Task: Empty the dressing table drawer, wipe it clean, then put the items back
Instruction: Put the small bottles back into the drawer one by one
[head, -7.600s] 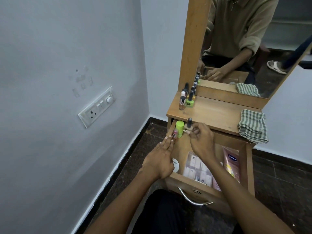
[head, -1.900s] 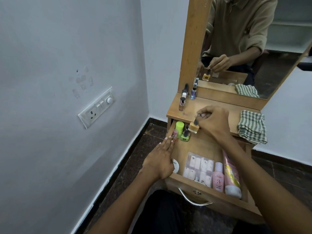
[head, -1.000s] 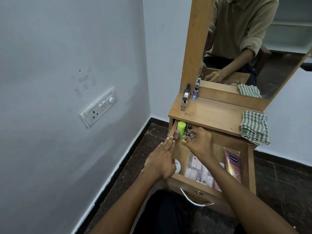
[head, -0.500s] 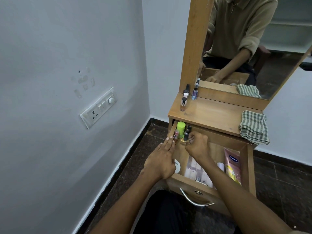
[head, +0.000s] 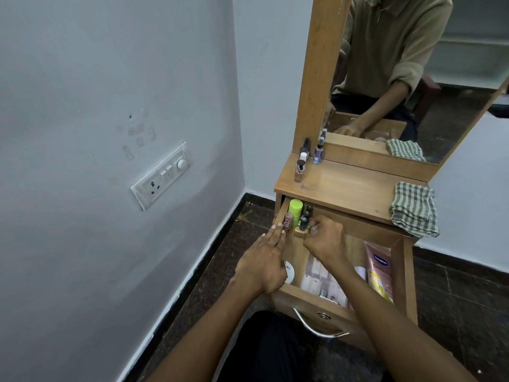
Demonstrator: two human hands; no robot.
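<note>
The wooden drawer (head: 407, 282) stands pulled out under the dressing table top (head: 347, 188). My right hand (head: 323, 238) reaches into its back left corner, fingers closed around a yellow nail polish bottle (head: 301, 230) standing on the drawer floor. Beside it are a green-capped bottle (head: 295, 209), a small pink bottle (head: 370, 221) and dark-capped bottles (head: 307, 213). My left hand (head: 264, 260) lies flat on the drawer's left rim, holding nothing. A clear box (head: 322, 282), a white jar (head: 289, 271) and a pink lotion tube (head: 381, 271) lie at the front. Three small bottles (head: 301, 164) remain on the table top.
A folded green checked cloth (head: 414, 209) sits on the right of the table top. A mirror (head: 413, 73) rises behind it. The left wall carries a switch plate (head: 161, 175). The drawer's metal handle (head: 316, 328) is just above my knees.
My right hand carried the yellow nail polish from the table top down into the drawer and has set it beside the other bottles. The left hand has stayed on the rim.
</note>
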